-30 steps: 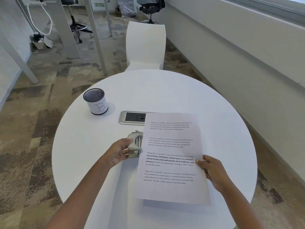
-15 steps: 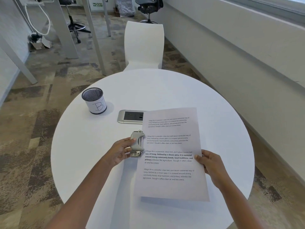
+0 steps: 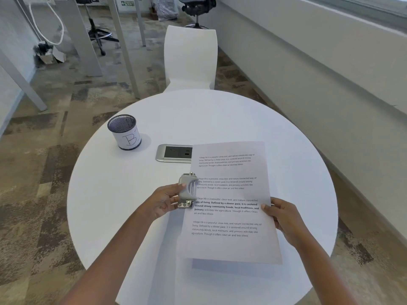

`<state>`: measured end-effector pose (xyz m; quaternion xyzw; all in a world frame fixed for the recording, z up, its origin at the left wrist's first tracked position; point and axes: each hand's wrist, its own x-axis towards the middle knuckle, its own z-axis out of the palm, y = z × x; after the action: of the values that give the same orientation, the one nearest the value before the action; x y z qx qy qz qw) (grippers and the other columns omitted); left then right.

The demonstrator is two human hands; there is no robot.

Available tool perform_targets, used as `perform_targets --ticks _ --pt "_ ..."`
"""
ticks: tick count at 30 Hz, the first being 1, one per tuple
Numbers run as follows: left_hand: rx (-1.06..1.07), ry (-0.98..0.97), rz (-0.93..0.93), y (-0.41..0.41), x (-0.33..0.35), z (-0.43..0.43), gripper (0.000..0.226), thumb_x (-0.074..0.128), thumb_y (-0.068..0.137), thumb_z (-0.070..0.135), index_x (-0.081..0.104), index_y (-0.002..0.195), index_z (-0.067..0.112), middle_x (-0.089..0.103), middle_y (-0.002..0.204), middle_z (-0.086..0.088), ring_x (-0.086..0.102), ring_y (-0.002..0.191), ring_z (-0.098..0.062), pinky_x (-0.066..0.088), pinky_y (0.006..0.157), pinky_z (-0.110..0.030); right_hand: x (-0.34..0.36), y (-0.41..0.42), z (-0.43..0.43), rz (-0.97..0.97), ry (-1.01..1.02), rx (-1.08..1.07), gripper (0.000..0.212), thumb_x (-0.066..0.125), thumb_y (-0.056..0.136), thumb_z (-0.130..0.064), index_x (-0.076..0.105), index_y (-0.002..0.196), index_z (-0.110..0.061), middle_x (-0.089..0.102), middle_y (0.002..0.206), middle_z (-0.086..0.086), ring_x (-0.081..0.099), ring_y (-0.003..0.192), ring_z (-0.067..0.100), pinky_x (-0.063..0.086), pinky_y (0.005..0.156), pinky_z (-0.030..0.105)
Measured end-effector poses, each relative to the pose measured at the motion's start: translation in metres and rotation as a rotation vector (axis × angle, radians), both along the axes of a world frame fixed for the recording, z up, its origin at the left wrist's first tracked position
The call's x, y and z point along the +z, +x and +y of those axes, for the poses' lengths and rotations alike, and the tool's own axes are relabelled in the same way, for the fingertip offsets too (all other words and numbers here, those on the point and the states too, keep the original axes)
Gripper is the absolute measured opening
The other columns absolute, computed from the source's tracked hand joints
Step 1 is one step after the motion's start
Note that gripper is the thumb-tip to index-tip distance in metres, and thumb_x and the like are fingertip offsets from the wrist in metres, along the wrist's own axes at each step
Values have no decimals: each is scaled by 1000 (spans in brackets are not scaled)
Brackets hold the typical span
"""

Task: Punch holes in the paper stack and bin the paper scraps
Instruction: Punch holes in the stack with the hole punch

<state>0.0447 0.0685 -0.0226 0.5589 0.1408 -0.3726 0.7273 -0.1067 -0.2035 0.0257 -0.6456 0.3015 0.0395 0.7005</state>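
A printed paper stack hovers above the round white table, casting a shadow below it. My right hand grips its right edge. My left hand holds a small grey metal hole punch, whose jaws sit over the left edge of the paper stack at about mid height. A black mesh cup marked "B" on a white label stands at the table's far left, well apart from both hands.
A silver power socket panel is set into the table, partly covered by the paper's top left corner. A white chair stands behind the table. A wall ledge runs along the right, desk legs and office chairs at the back.
The left edge of the paper stack has slid further into the punch's jaws. Both hands keep their holds.
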Motion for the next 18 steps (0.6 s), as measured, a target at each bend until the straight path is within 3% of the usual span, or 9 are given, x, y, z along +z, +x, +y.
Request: perform_targets --ticks 6,11,18 --pt "-23 16 35 1 3 0 8 61 85 12 63 85 4 74 63 -8 71 55 -18 57 47 -27 1 3 0 15 -20 13 20 54 87 2 66 97 -11 71 86 10 67 70 20 58 61 25" --pt "-94 16 90 2 7 2 12 60 85 13 61 90 2 74 65 -12 72 58 -21 61 53 -32 1 5 -2 28 -49 23 20 54 87 1 65 98 -10 70 87 11 67 67 17 56 59 24" --pt "-105 18 119 4 18 -1 10 53 89 9 58 83 2 72 56 -10 69 48 -18 57 44 -26 -1 7 -7 30 -50 27 19 55 86 0 66 94 -13 71 86 9 68 65 15 57 62 25"
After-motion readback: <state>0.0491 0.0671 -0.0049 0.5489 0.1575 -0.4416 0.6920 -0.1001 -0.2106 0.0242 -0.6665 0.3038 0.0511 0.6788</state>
